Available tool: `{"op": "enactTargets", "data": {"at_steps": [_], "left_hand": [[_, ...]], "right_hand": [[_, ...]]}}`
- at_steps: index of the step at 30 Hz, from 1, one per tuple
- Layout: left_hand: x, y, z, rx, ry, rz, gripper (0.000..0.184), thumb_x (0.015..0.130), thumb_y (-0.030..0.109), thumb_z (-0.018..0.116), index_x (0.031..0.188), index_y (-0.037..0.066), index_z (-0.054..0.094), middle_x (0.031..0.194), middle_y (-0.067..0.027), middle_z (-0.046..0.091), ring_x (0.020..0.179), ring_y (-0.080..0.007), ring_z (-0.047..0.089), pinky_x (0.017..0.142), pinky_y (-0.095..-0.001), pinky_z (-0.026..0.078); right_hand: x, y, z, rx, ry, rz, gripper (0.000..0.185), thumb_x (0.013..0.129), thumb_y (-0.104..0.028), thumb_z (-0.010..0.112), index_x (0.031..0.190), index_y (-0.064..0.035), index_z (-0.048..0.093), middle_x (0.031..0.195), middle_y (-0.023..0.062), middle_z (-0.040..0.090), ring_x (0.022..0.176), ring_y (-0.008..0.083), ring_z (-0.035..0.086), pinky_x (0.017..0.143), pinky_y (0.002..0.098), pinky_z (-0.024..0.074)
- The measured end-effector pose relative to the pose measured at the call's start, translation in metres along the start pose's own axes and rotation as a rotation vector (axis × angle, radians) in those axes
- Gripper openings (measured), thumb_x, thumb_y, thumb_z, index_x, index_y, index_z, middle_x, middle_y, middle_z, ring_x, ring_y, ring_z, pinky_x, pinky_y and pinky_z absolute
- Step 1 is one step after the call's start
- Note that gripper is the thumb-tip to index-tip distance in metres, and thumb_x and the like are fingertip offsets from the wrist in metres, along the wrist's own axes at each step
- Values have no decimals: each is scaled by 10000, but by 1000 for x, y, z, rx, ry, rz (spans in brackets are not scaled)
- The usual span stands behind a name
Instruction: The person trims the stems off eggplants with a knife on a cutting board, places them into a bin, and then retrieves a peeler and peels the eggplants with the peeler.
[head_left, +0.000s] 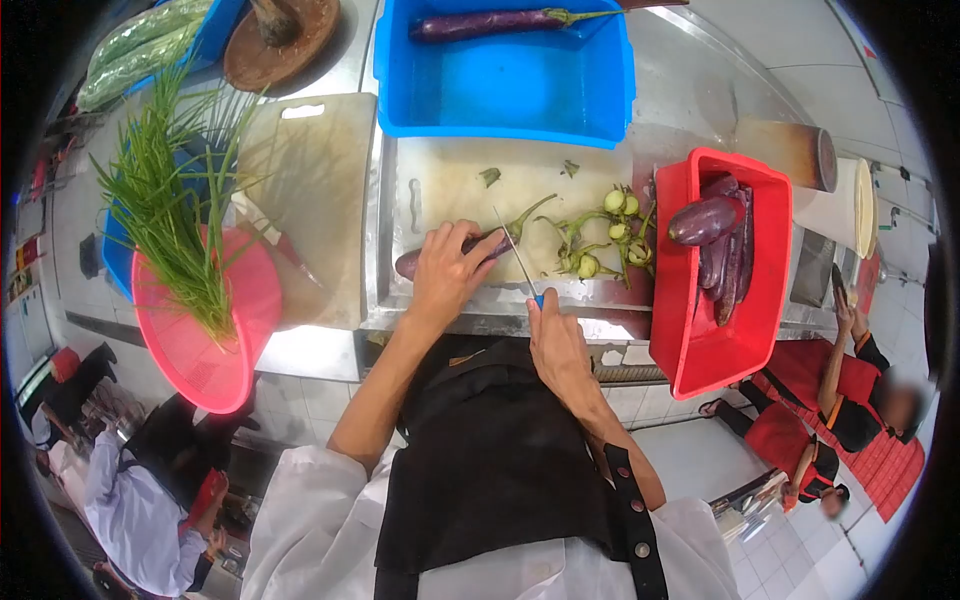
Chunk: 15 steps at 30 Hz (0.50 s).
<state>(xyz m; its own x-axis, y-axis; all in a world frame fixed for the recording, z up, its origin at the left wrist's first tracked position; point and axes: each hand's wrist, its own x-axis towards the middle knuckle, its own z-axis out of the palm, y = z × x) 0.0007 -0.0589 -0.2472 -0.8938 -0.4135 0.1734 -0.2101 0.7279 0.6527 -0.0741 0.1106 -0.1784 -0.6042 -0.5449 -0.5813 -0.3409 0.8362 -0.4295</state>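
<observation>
My left hand [452, 265] is wrapped over a purple eggplant [408, 264] and holds it on the white cutting board [450, 170]. In my right hand [555, 335] is a knife [518, 255] with a blue handle; its blade lies across the eggplant's stem end, just right of my left fingers. The green stem points up and to the right. Beside it on the board lie several cut-off green eggplant tops [620, 230] and two small green scraps.
Beyond the board, a blue tub [500, 85] holds one eggplant. A red tub [672, 300] with several eggplants stands right. At left are a pink basket [170, 330] with long green leaves and another board [330, 200] with a knife. Other people stand at both sides.
</observation>
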Motion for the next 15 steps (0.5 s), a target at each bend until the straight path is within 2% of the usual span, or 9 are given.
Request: {"op": "enactTargets", "data": {"at_steps": [1,10,15], "left_hand": [[0,0,-1,4,-7,3,465,705,120,790,1159,128,692,984,-63,577,875,-254,543,766,-387,447],[1,2,-3,6,-35,-25,448,725,140,776,1166,144,695,976,-54,566,895,-246,538,753,-381,436],[4,-1,-3,59,-40,-5,402,752,160,763,1148,130,696,965,-58,572,900,-244,552,744,-384,443]], "right_hand": [[-1,-1,1,-54,4,-10,304,1037,-241,427,1066,60,444,700,326,604,696,538,596,613,583,483],[1,-11,-1,-76,-56,109,299,1038,-250,425,1067,48,444,721,346,597,743,539,597,627,590,470],[17,5,21,-108,-29,42,302,1035,-251,433,1070,48,446,724,349,599,750,543,597,634,599,464]]}}
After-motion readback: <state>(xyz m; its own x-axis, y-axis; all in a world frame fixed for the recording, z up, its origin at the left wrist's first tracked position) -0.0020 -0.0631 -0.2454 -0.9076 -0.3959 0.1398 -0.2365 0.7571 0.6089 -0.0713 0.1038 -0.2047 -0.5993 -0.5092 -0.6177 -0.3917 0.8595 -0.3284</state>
